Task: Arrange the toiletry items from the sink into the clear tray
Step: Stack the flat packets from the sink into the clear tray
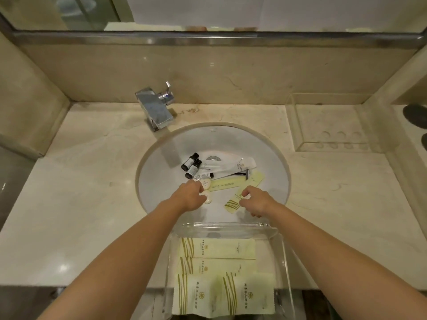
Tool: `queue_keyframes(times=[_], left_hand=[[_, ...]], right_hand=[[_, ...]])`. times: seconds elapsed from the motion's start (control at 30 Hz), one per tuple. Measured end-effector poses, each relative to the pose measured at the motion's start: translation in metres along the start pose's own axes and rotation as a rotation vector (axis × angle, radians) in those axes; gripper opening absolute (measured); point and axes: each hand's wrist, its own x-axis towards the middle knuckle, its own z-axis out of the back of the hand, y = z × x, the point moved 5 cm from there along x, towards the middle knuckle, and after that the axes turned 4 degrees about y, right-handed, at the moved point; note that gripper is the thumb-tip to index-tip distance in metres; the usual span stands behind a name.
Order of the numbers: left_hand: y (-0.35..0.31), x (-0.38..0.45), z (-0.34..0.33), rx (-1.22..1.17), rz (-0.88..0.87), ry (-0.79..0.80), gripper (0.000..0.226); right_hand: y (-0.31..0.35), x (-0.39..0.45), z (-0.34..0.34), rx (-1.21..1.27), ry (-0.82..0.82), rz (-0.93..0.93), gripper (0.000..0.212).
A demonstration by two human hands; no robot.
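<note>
At frame centre, my left hand curls its fingers around a small white soap in the sink; right of it, my right hand pinches a yellow sachet. The clear tray, bottom centre, holds yellow packets.

Printed characters and a small flower emblem on the pale yellow packets in the clear tray, too blurred to read. Same with the lettering on the white sachet and dark bottles in the sink.
</note>
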Motion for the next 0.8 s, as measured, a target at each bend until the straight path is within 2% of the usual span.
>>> queue_keyframes(times=[0.2, 0.3, 0.37, 0.43, 0.63, 0.73, 0.8], left_hand=[[-0.006, 0.031, -0.004, 0.000, -0.010, 0.029, 0.038], [-0.011, 0.048, -0.009, -0.001, -0.040, 0.029, 0.021], [-0.016, 0.058, -0.013, 0.038, -0.064, 0.044, 0.021], [-0.022, 0.067, -0.019, 0.101, -0.084, 0.069, 0.027], [-0.030, 0.087, -0.039, 0.324, -0.094, 0.201, 0.035], [-0.029, 0.089, -0.043, 0.371, -0.099, 0.217, 0.038], [-0.029, 0.088, -0.043, 0.403, -0.124, 0.208, 0.039]], right_hand=[[-0.016, 0.033, -0.010, 0.039, 0.063, -0.061, 0.055], [-0.019, 0.046, -0.011, 0.031, 0.078, -0.095, 0.061], [-0.018, 0.060, -0.011, 0.038, 0.053, -0.136, 0.062], [-0.018, 0.073, -0.013, 0.047, 0.029, -0.186, 0.058], [-0.020, 0.097, -0.014, 0.350, -0.005, -0.264, 0.027], [-0.017, 0.103, -0.014, 0.311, 0.031, -0.250, 0.014], [-0.016, 0.105, -0.015, 0.245, 0.044, -0.229, 0.016]])
